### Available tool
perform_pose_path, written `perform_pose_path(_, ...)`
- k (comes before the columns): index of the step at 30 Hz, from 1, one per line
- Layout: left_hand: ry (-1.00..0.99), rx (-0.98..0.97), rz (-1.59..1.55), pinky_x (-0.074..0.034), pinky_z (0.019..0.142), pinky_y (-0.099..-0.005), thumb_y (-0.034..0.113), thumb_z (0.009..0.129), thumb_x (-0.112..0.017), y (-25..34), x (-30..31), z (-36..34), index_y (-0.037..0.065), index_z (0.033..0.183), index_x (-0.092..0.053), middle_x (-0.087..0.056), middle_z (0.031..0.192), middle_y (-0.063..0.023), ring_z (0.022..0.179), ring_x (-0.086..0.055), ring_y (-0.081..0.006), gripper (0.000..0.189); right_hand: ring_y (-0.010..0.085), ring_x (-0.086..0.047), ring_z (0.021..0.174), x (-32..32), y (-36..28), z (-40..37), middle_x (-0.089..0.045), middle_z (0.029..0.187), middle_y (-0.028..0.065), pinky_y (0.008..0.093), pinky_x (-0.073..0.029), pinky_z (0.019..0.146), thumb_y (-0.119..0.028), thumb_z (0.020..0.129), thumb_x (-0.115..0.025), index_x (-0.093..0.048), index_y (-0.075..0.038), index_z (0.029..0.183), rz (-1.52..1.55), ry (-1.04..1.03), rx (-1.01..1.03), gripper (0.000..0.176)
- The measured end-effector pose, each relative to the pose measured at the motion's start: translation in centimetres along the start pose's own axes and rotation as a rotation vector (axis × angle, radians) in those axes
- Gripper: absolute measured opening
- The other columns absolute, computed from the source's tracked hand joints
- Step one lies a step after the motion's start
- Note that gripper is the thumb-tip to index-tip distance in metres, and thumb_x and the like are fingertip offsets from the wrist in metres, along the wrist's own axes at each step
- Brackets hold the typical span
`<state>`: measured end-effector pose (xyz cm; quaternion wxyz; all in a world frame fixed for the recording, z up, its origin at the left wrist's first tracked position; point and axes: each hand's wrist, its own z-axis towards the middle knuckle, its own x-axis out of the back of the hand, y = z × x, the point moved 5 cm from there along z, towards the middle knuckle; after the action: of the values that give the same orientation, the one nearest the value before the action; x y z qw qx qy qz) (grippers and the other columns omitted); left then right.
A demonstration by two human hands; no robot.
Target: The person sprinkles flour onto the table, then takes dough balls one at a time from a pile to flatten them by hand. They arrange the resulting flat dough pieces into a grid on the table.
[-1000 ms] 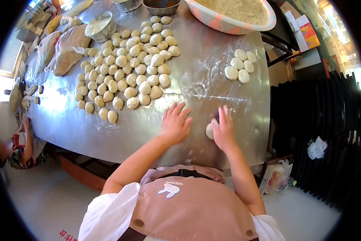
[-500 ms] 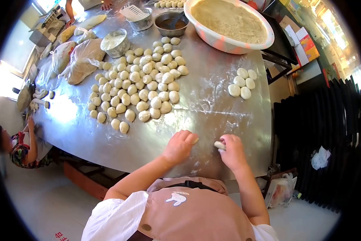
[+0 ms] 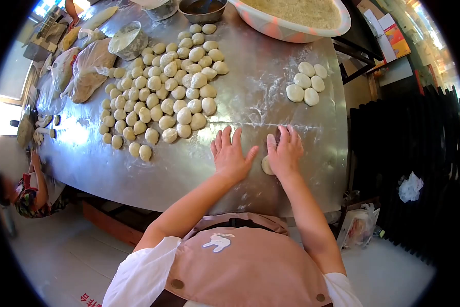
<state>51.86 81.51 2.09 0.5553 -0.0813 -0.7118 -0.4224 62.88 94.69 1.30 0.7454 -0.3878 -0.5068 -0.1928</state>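
My right hand lies on the metal table with fingers stretched forward, its palm side partly covering a flattened dough piece. Only the left edge of that piece shows. To its left, my left hand is open and spread, palm down over the tabletop, and I see nothing in it. A large group of dough balls sits up and left of my left hand. Beyond my right hand, several flattened dough rounds lie close together near the table's right side.
At the back stand a big basin of tan crumbly filling, a metal bowl of dark liquid and a flour tub. Plastic-bagged goods lie far left. Another person is at the left edge. Flour streaks the metal tabletop.
My right hand has gone from pinching the dough piece to lying flat over it on the table. My left hand has unfolded from a curl into spread fingers. The view has shifted.
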Motion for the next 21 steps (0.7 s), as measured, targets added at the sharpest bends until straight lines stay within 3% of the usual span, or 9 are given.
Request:
perform_pose_path(4, -0.095, 0.02, 0.048, -0.012, 0.118, -0.0592, 0.049, 0.09, -0.062, -0.1, -0.7, 0.0, 0.007, 0.148, -0.041, -0.031, 0.155, -0.0253, 0.146, -0.024, -0.0464, 0.075, 0.0434, -0.033, 0.142, -0.9, -1.5, -0.5, -0.041, 0.15, 0.0214, 0.0598, -0.025, 0.114, -0.046, 0.095, -0.059, -0.048, -0.011, 0.141, -0.121, -0.151, -0.015, 0.06)
perform_pose_path(11, -0.093, 0.01, 0.044, -0.013, 0.118, -0.0591, 0.043, 0.09, -0.062, 0.1, -1.1, 0.4, 0.01, 0.147, -0.044, -0.033, 0.154, -0.0235, 0.146, -0.024, -0.0446, 0.068, 0.0429, -0.031, 0.145, -0.9, -2.0, -0.2, -0.037, 0.154, 0.0201, 0.0614, -0.021, 0.116, -0.044, 0.095, -0.059, -0.047, -0.011, 0.142, -0.103, -0.168, -0.003, 0.059)
perform_pose_path(14, -0.057, -0.063, -0.015, -0.017, 0.117, -0.0581, 0.038, 0.093, -0.059, -0.1, -0.9, 0.0, 0.01, 0.144, -0.047, -0.038, 0.151, -0.0197, 0.144, -0.028, -0.0439, 0.059, 0.0406, -0.028, 0.148, -1.9, -0.6, -0.4, -0.033, 0.159, 0.018, 0.0601, -0.018, 0.119, -0.04, 0.096, -0.057, -0.046, -0.01, 0.144, 0.004, -0.244, 0.014, 0.058)
perform_pose_path(17, -0.162, -0.069, -0.242, -0.023, 0.116, -0.0554, 0.031, 0.094, -0.058, -1.8, -0.7, -0.7, 0.009, 0.141, -0.05, -0.041, 0.15, -0.0182, 0.142, -0.032, -0.0428, 0.053, 0.0407, -0.029, 0.148, -0.2, 1.5, -1.2, -0.035, 0.158, 0.0184, 0.0563, -0.019, 0.12, -0.039, 0.097, -0.055, -0.047, -0.008, 0.144, 0.438, -0.433, 0.032, 0.057)
perform_pose_path(18, -0.204, -0.062, -0.34, -0.025, 0.116, -0.0544, 0.028, 0.094, -0.058, -2.4, -0.3, -0.9, 0.008, 0.14, -0.051, -0.041, 0.149, -0.0178, 0.141, -0.034, -0.0425, 0.051, 0.0423, -0.03, 0.146, 0.1, 1.7, -1.9, -0.039, 0.155, 0.0192, 0.0541, -0.023, 0.119, -0.033, 0.095, -0.061, -0.049, -0.004, 0.141, 0.281, -0.424, 0.107, 0.055)
perform_pose_path(21, -0.213, -0.204, -0.007, -0.031, 0.113, -0.0511, 0.024, 0.093, -0.058, -2.7, 1.7, -4.0, 0.005, 0.137, -0.052, -0.048, 0.144, -0.0189, 0.136, -0.042, -0.041, 0.048, 0.0437, -0.031, 0.145, 2.6, 0.4, -3.8, -0.04, 0.153, 0.0204, 0.0556, -0.028, 0.117, -0.022, 0.09, -0.068, -0.05, -0.002, 0.137, 0.111, -0.628, 0.267, 0.054)
